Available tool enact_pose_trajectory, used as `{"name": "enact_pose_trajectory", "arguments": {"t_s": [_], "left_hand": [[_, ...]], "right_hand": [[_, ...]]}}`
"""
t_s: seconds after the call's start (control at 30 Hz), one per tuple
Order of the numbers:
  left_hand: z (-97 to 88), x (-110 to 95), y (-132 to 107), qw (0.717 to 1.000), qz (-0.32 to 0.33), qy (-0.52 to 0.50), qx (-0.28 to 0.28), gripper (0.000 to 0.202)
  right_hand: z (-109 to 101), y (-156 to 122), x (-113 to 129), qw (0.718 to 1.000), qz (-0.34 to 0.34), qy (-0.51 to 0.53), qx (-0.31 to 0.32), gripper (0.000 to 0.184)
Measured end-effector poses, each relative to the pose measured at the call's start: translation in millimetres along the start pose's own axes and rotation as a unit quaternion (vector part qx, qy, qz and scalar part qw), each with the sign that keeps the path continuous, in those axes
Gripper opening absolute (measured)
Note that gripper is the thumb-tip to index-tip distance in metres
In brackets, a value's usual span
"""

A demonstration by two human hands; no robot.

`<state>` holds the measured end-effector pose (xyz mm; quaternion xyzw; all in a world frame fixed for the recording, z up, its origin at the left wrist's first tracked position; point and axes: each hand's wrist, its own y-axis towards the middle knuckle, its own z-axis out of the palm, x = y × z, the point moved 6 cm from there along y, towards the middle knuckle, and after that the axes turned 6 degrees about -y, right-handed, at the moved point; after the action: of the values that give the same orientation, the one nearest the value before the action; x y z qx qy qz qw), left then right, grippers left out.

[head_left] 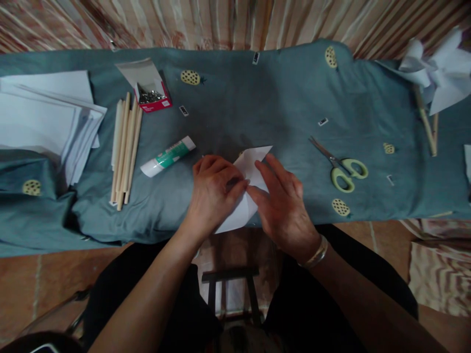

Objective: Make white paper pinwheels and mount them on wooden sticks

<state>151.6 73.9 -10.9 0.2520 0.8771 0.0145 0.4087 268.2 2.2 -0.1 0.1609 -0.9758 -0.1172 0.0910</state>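
Observation:
A piece of white paper (237, 219) with pointed corners lies at the table's front edge, partly covered by both hands. My left hand (215, 189) is closed on it, thumb and fingers pinching near the paper's middle. My right hand (283, 206) grips the paper from the other side, its thumb meeting the left thumb at the centre and its fingers on the upper part. Whether something small sits between the fingertips cannot be made out. To the left of my left hand lies a glue stick (168, 157). Green-handled scissors (342, 169) rest to the right, apart from my right hand.
Several wooden sticks (127, 152) lie on the left, beside an open red box (156, 104) of small metal pieces. Sheets of white paper (40, 110) are stacked at the far left. Paper pinwheels (439, 68) on sticks lie at the right. A green cloth (287, 98) covers the table.

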Motion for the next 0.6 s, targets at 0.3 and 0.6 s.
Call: {"name": "enact_pose_trajectory", "arguments": {"t_s": [0.3,0.6], "left_hand": [[-24.8,2,-4,0.996,0.003,-0.046,-0.08,0.018],[-2.7,-19,-26,0.991,0.111,0.08,0.015,0.02]], "right_hand": [[2,-1,1,1.0,-0.008,-0.008,-0.014,0.025],[6,-5,-4,1.0,0.01,0.017,-0.01,0.029]]}}
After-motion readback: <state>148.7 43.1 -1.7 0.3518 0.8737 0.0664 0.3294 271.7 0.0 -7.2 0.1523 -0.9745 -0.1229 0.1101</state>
